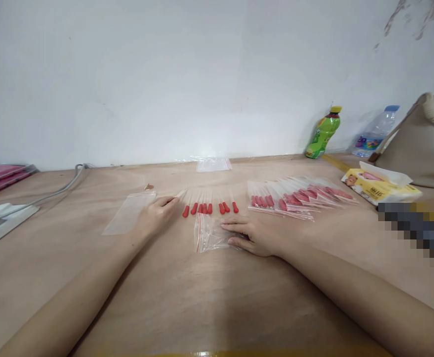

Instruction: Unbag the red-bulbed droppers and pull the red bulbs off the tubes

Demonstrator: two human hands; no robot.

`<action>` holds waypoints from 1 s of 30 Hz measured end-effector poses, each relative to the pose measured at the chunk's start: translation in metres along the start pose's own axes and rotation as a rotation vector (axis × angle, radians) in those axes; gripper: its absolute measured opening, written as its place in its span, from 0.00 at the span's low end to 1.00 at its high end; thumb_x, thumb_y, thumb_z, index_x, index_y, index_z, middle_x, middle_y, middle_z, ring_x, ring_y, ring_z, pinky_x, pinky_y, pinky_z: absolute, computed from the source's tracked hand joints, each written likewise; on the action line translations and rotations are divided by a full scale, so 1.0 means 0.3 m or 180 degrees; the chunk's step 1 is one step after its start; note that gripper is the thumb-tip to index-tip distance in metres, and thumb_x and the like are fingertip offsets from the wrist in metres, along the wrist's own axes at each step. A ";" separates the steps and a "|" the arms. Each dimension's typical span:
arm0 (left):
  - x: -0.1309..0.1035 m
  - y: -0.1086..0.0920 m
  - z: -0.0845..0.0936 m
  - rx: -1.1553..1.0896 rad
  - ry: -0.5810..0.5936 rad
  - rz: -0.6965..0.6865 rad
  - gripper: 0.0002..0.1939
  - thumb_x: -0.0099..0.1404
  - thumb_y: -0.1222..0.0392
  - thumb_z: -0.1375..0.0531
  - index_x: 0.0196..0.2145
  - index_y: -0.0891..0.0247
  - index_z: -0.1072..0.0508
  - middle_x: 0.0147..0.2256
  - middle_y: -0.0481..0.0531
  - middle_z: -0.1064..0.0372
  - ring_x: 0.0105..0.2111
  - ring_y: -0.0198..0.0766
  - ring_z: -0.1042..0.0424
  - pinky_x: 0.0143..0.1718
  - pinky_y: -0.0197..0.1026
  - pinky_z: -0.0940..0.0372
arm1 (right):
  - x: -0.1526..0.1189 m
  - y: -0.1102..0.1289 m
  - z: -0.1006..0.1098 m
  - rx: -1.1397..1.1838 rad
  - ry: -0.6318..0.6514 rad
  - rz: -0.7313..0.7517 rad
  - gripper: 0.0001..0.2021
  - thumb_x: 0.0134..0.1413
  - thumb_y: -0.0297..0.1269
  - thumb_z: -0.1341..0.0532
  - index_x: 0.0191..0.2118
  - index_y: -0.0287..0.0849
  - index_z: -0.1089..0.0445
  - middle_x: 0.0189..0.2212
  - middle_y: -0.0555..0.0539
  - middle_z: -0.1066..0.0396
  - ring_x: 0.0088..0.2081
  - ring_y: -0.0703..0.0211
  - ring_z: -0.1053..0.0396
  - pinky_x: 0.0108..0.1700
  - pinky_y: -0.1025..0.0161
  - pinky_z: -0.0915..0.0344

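Note:
Several droppers [200,208] with red rubber bulbs and thin clear stems lie side by side, bulbs toward me. At the left end of this row, my left hand [157,212] is closed, its thumb and fingertips pinched together near a small clear tip. What it holds is too small to make out. A clear zip bag [211,233] with a red seal line lies flat below the row. My right hand [256,235] rests over its right end, fingers stretched out and apart. Part of the bag is hidden under that hand.
Overlapping clear bags of red-bulbed droppers [294,198] lie at right. Another clear bag [122,215] sits by my left forearm, and one [214,164] near the wall. A tissue pack [376,186], green bottle [324,133], clear bottle [375,131] and cable [58,190] edge the table.

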State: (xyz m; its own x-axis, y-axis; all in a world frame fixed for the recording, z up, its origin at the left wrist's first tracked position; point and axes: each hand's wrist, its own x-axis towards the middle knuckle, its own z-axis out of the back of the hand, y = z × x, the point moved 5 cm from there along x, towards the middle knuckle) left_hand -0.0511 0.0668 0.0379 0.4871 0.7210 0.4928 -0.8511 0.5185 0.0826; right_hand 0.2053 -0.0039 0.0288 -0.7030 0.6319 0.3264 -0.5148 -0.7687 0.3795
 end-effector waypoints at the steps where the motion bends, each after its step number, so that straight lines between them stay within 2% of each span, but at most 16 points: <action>1: -0.001 -0.011 -0.009 0.0055 0.0059 -0.0062 0.18 0.63 0.62 0.54 0.44 0.60 0.29 0.43 0.56 0.30 0.41 0.43 0.30 0.40 0.43 0.34 | 0.000 -0.001 -0.001 -0.0008 0.0004 -0.0006 0.19 0.56 0.40 0.46 0.52 0.40 0.36 0.52 0.42 0.37 0.52 0.55 0.38 0.54 0.57 0.40; 7: 0.000 -0.068 0.006 -0.0285 0.0251 -0.0246 0.17 0.60 0.62 0.50 0.46 0.62 0.31 0.41 0.56 0.31 0.41 0.44 0.31 0.43 0.45 0.35 | 0.000 -0.001 -0.001 0.0009 0.0001 0.0012 0.19 0.56 0.40 0.46 0.52 0.40 0.36 0.52 0.42 0.37 0.52 0.55 0.38 0.54 0.57 0.40; 13: -0.004 -0.064 0.005 -0.1184 0.0342 0.0363 0.17 0.57 0.59 0.47 0.44 0.63 0.31 0.40 0.54 0.31 0.34 0.37 0.29 0.37 0.39 0.31 | -0.001 -0.004 -0.003 -0.0036 0.0094 0.0013 0.19 0.57 0.41 0.47 0.53 0.40 0.37 0.53 0.42 0.38 0.53 0.56 0.39 0.55 0.58 0.41; 16: -0.001 -0.067 0.004 -0.1215 0.0352 0.0450 0.16 0.58 0.57 0.46 0.43 0.63 0.30 0.39 0.54 0.31 0.36 0.39 0.29 0.38 0.41 0.31 | -0.002 -0.009 -0.006 -0.0056 0.0208 0.0058 0.21 0.57 0.42 0.47 0.55 0.42 0.39 0.54 0.43 0.40 0.54 0.55 0.41 0.55 0.57 0.41; 20: -0.003 -0.068 0.003 -0.1012 0.0254 0.0372 0.18 0.57 0.54 0.45 0.44 0.62 0.30 0.43 0.55 0.32 0.43 0.44 0.32 0.47 0.46 0.36 | -0.007 -0.012 -0.004 -0.0074 0.0306 0.0193 0.23 0.57 0.43 0.47 0.56 0.40 0.42 0.56 0.42 0.42 0.56 0.56 0.43 0.56 0.58 0.43; 25: -0.024 -0.048 -0.015 -0.1097 0.0181 0.0437 0.20 0.57 0.53 0.44 0.46 0.61 0.31 0.46 0.55 0.34 0.45 0.44 0.34 0.49 0.47 0.38 | -0.013 -0.008 0.002 -0.0083 0.0388 0.0234 0.25 0.57 0.45 0.47 0.57 0.39 0.43 0.57 0.41 0.44 0.57 0.54 0.45 0.57 0.56 0.44; 28: -0.029 -0.063 0.017 -0.1111 -0.0112 0.0389 0.19 0.58 0.54 0.44 0.47 0.61 0.32 0.49 0.55 0.37 0.49 0.45 0.37 0.52 0.49 0.41 | -0.014 -0.006 0.007 -0.0102 0.0418 0.0213 0.26 0.56 0.47 0.47 0.57 0.39 0.44 0.56 0.42 0.43 0.57 0.53 0.45 0.57 0.55 0.46; 30: -0.029 -0.101 0.056 -0.1206 -0.0321 0.0306 0.17 0.60 0.57 0.46 0.46 0.61 0.31 0.49 0.55 0.38 0.50 0.44 0.38 0.53 0.49 0.43 | -0.013 -0.006 0.008 -0.0107 0.0452 0.0213 0.27 0.56 0.48 0.47 0.58 0.39 0.44 0.57 0.42 0.43 0.57 0.53 0.46 0.58 0.55 0.47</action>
State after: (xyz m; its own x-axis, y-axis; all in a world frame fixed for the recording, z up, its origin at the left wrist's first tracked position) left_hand -0.0328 0.0371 0.0456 0.3709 0.7356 0.5669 -0.7502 0.5971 -0.2840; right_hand 0.2103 -0.0047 0.0288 -0.7973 0.5607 0.2235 -0.4790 -0.8130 0.3310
